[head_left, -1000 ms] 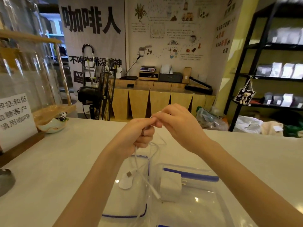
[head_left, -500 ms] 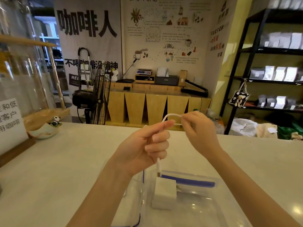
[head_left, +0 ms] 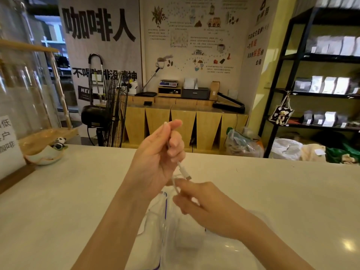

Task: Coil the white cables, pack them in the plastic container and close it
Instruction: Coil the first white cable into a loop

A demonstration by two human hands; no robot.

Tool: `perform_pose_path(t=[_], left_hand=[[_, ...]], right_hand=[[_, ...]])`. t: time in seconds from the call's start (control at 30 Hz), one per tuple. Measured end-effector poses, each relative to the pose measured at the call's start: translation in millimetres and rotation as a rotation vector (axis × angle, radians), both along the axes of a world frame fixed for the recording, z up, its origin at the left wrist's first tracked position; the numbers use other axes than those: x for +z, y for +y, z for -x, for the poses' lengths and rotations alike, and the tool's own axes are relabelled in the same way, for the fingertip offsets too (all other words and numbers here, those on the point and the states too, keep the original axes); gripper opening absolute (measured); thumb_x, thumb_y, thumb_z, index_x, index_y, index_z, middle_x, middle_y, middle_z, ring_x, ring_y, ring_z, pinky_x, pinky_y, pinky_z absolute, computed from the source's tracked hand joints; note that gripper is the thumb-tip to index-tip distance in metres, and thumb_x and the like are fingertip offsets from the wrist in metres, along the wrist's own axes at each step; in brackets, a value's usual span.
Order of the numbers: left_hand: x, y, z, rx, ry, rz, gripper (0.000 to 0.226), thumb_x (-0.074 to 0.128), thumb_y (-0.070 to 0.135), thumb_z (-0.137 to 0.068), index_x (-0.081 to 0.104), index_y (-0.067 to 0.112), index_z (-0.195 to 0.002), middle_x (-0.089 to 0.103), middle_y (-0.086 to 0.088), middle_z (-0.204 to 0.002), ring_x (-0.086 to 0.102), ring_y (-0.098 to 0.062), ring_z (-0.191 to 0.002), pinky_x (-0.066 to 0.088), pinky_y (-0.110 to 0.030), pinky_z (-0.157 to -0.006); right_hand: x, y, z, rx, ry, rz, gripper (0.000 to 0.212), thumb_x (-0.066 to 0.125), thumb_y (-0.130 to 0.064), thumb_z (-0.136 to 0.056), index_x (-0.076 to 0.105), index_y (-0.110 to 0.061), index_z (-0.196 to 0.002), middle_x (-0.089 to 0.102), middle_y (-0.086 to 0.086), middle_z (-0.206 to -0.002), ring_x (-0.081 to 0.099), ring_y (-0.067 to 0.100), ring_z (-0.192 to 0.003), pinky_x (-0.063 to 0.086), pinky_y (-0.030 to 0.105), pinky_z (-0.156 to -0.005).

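Observation:
My left hand is raised above the counter, fingers curled around a thin white cable whose plug end hangs out below the fingers. My right hand sits lower, just under the plug, pinching another stretch of the same cable. Beneath both hands lies the clear plastic container with a blue-edged lid beside it. A white charger block rests inside the container, partly hidden by my right forearm.
The pale counter stretches left and right of the container. A small bowl with a panda figure and a paper sign stand at the far left. Beyond the counter are a fan, wooden cabinets and black shelves.
My right hand has dropped from level with the left hand to below it, carrying the cable downward. The left hand has risen and the plug end now hangs free under it.

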State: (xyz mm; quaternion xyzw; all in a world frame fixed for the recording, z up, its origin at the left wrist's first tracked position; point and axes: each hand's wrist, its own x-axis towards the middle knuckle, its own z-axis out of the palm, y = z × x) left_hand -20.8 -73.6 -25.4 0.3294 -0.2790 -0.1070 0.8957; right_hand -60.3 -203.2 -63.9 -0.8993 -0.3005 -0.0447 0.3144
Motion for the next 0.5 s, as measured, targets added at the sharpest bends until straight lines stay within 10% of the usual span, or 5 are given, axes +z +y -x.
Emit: perform_pose_path(t=[0.2, 0.5], left_hand=[[-9, 1, -4, 0.29, -0.217, -0.413, 0.022, 0.04, 0.02, -0.086, 0.059, 0.009, -0.088, 0.065, 0.002, -0.059, 0.057, -0.009, -0.053, 0.05, -0.018, -0.056], [-14, 2, -6, 0.372, -0.525, -1.252, 0.021, 0.038, 0.021, -0.094, 0.059, 0.02, -0.088, 0.061, 0.008, -0.068, 0.057, 0.0, -0.057, 0.045, -0.01, -0.056]], right_hand=[[2, 1, 7, -0.04, -0.247, 0.113, 0.025, 0.041, -0.026, -0.093, 0.054, -0.024, -0.114, 0.065, -0.004, -0.109, 0.057, 0.013, -0.096, 0.047, 0.029, -0.081], [10, -24, -5, -0.144, -0.585, 0.209, 0.028, 0.04, -0.031, -0.083, 0.066, -0.024, -0.09, 0.067, -0.008, -0.075, 0.056, 0.005, -0.066, 0.043, 0.012, -0.061]])
